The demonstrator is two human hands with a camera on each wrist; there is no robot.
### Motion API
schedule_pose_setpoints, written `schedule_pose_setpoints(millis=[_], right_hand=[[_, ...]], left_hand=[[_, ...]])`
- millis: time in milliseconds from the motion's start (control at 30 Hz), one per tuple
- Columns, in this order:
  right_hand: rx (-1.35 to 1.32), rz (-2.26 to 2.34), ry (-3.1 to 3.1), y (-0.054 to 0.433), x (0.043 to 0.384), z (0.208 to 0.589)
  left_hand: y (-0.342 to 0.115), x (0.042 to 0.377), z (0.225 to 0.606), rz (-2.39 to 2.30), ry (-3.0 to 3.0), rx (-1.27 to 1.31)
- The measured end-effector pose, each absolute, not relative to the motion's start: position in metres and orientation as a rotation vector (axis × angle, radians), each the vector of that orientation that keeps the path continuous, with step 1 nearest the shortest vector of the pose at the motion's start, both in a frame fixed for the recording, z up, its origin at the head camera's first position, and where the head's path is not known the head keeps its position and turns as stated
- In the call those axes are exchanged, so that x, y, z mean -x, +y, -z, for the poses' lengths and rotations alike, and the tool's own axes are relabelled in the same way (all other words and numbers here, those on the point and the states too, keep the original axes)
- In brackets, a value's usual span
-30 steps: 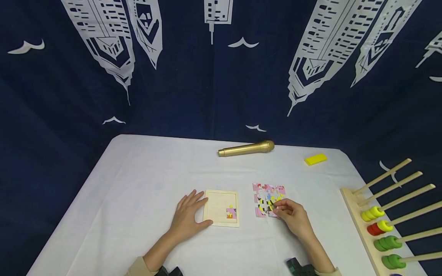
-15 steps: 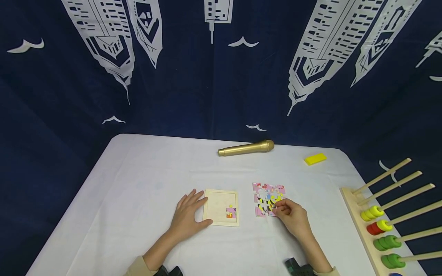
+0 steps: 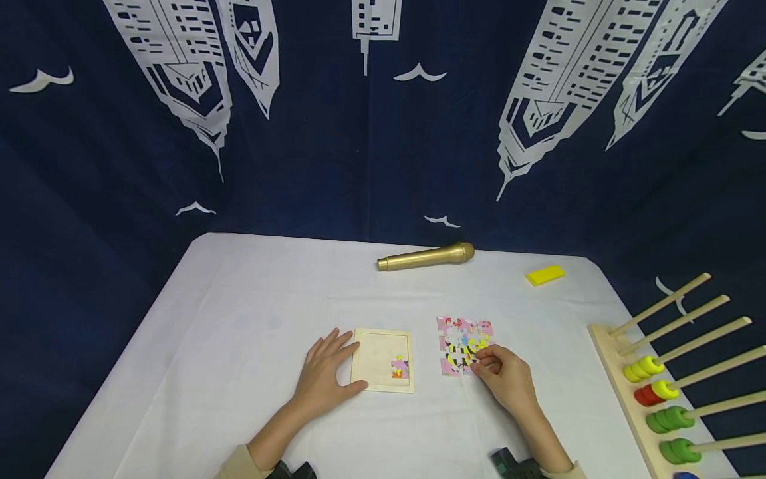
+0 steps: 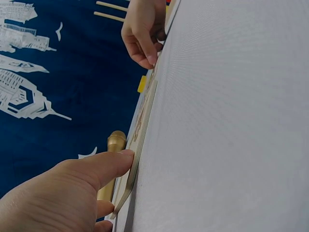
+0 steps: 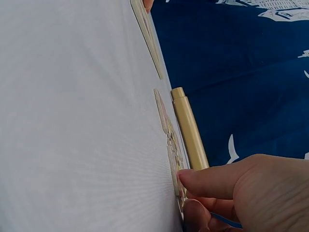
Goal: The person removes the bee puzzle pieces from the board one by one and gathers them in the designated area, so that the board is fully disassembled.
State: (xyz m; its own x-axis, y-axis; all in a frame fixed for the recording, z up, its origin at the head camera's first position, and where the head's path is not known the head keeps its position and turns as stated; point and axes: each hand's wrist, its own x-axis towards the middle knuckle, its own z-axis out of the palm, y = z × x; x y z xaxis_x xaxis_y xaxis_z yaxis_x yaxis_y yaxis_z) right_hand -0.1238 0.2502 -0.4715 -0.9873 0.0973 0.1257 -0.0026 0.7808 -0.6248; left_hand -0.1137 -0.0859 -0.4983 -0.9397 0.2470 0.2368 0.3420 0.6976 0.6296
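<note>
A shallow wooden puzzle tray (image 3: 374, 359) lies on the white table, with one pink and yellow puzzle piece (image 3: 399, 367) in its lower right part. My left hand (image 3: 326, 372) rests at the tray's left side, fingers spread and nearly straight. In the left wrist view its thumb (image 4: 118, 162) touches the tray's near edge. To the right of the tray lies a block of pink, yellow and black puzzle pieces (image 3: 457, 339). At that block's lower right, my right hand (image 3: 509, 379) pinches a piece between thumb and forefinger; the fingers mostly hide it.
A gold microphone (image 3: 426, 257) lies at the back of the table, with a yellow block (image 3: 545, 275) to its right. Along the right edge stands a wooden peg rack (image 3: 622, 392) with coloured rings. Behind the table hangs a dark blue printed cloth (image 3: 311, 173).
</note>
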Motion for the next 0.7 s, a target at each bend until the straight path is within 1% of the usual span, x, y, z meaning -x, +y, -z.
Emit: schedule_pose_setpoints(millis=[333, 467, 567, 700], right_hand=[[0.123, -1.043, -2.754, 0.250, 0.125, 0.471], [0.118, -1.094, -2.708, 0.243, 0.126, 0.469], [0.049, -1.160, -2.697, 0.230, 0.127, 0.465], [-0.142, -1.246, -2.715, 0.204, 0.127, 0.460]], left_hand=[[-0.086, 0.113, 0.497, 1.076, -2.777, 0.478], [-0.086, 0.113, 0.496, 1.069, -2.779, 0.478], [-0.086, 0.113, 0.496, 1.069, -2.777, 0.478], [-0.086, 0.113, 0.496, 1.073, -2.778, 0.478]])
